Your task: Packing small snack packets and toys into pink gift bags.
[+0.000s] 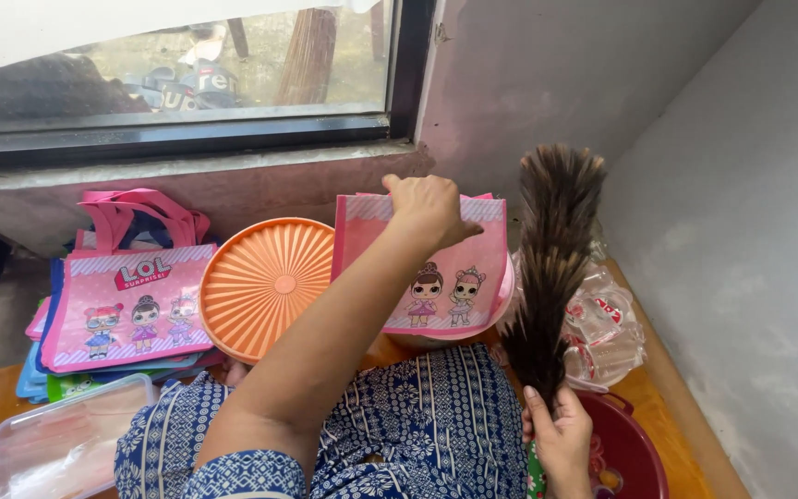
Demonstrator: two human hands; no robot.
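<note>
Upright pink bag [436,277], brown feather duster [551,268]

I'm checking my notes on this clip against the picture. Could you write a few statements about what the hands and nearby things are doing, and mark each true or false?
1. The left hand grips the top edge of a pink bag. True.
2. The right hand holds a feather duster. True.
3. The orange lid lies flat on the table. False: it stands on edge, leaning between the bags.
4. The duster's feathers point down. False: they point up.
5. A stack of bags leans at the left. True.
</note>
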